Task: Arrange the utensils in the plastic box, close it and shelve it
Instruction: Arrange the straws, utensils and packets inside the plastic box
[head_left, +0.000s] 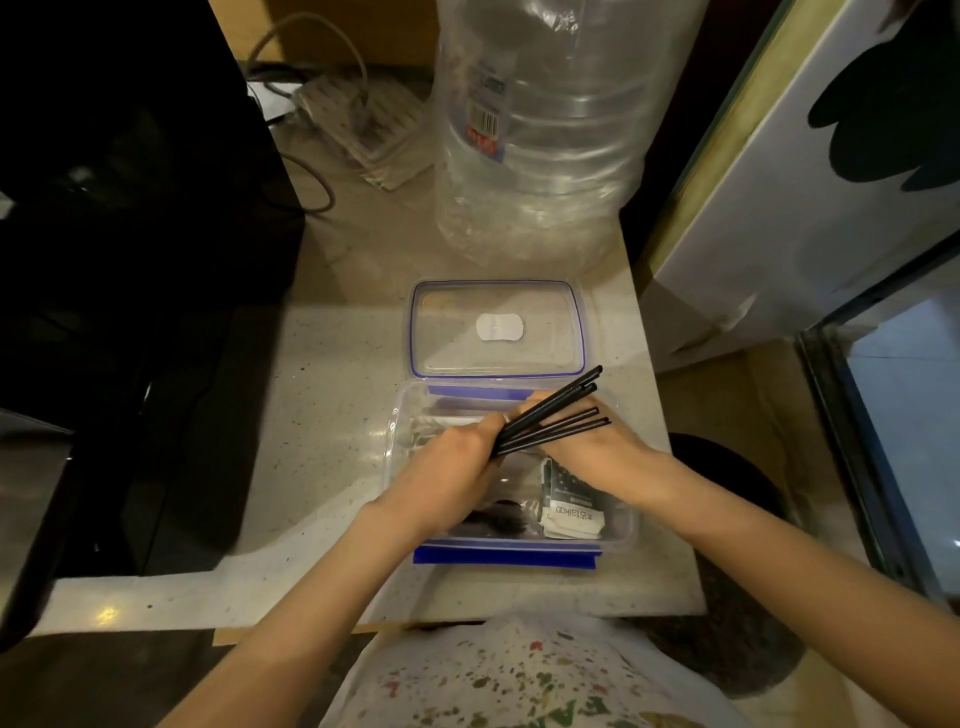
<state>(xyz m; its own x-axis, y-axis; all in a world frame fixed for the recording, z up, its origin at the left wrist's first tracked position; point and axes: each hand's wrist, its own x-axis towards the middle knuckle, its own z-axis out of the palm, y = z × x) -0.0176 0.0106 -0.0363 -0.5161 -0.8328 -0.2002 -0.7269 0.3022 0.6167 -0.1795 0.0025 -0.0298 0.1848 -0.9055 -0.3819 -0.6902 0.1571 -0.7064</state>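
Left of both hands, looming dark: a black appliance, playing no part. Gripping a bundle of black chopsticks with the left hand, fingers closed round the near ends. Fanning up and to the right from that fist, long axis slanting across the open plastic box, tips reaching past its far right corner. Lying under the sticks, the right hand, palm down over the box; closed or loose, cannot tell, fingers being hidden. Sitting directly below both hands, the box, holding paper packets near the right wrist and dark wrapped items near the left. Waiting just beyond the fingertips, the lid, flat on the counter. Judging the sticks as needing turning parallel to the box's long side before lowering, left hand being the one in control.
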